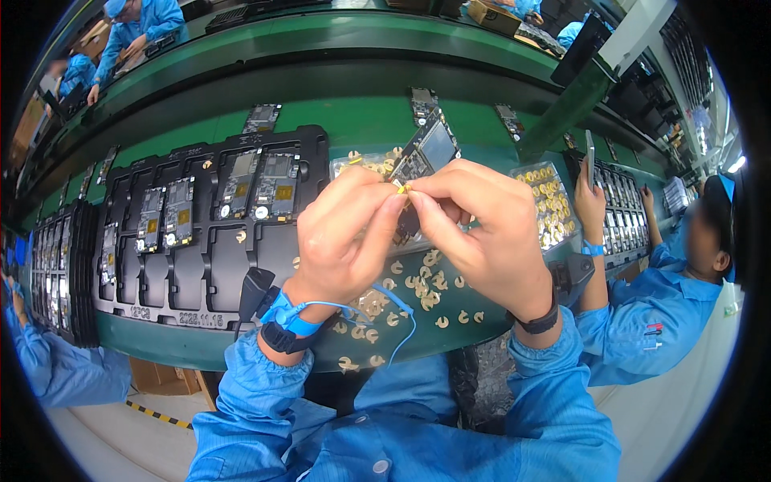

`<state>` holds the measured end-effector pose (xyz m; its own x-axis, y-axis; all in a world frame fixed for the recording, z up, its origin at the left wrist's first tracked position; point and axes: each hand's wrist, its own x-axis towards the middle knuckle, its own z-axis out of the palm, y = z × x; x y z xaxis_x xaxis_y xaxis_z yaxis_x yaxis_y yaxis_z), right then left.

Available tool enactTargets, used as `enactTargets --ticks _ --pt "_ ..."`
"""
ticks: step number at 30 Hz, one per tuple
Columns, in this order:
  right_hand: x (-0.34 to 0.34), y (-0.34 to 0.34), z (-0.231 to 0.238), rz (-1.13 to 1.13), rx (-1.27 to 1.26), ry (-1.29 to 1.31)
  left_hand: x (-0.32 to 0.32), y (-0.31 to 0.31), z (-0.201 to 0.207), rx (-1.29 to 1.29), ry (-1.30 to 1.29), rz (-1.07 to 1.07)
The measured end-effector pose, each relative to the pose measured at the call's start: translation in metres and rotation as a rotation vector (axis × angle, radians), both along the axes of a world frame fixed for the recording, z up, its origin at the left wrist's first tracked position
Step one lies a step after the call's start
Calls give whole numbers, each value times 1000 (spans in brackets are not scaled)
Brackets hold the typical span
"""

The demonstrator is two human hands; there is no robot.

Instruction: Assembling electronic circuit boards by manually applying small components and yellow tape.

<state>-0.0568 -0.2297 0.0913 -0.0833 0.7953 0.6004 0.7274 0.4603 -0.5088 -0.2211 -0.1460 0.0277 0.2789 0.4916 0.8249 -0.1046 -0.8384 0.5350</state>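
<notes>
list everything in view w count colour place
rectangular circuit board with silver plate: one, dark, centre
small pinched piece: one, yellow, centre
flat C-shaped pieces: many, gold, lower centre
shallow plastic trays: two visible, clear, centre and right
moulded plastic trays: several, black, both sides
loose circuit boards: several, dark, behind trays
long work surface: one, green, across middle
cardboard boxes: several, brown, edges
co-workers: several, in blue, sides and back
corded wrist strap: one, blue, lower centre
left hand: one, bare, centre
right hand: one, bare, centre

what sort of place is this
Most likely an electronics assembly line: circuit boards sit in a black tray, the person wears a corded blue wrist strap, and a co-worker wears a similar blue smock.
</notes>
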Motion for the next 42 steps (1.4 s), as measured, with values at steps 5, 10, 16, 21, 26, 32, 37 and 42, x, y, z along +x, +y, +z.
enactTargets --ticks 5,10,16,21,26,32,37,42 --pt "0 -1 3 -5 -19 70 0 1 2 33 -18 6" --pt "-2 -2 4 -18 -22 74 0 -1 2 56 -5 34" --pt "-5 -2 4 -18 -13 83 -1 -2 3 61 -15 39" --pt "-6 -2 2 -36 -3 71 0 -3 2 86 -23 53" --pt "-8 -2 1 -41 16 75 0 -4 2 84 -23 67" --pt "-9 -1 1 -39 23 76 0 -2 1 107 -18 78" --pt "-9 1 0 -43 16 68 1 0 0 119 -15 84" --pt "-7 3 -3 -39 50 29 3 2 -2 214 0 123"
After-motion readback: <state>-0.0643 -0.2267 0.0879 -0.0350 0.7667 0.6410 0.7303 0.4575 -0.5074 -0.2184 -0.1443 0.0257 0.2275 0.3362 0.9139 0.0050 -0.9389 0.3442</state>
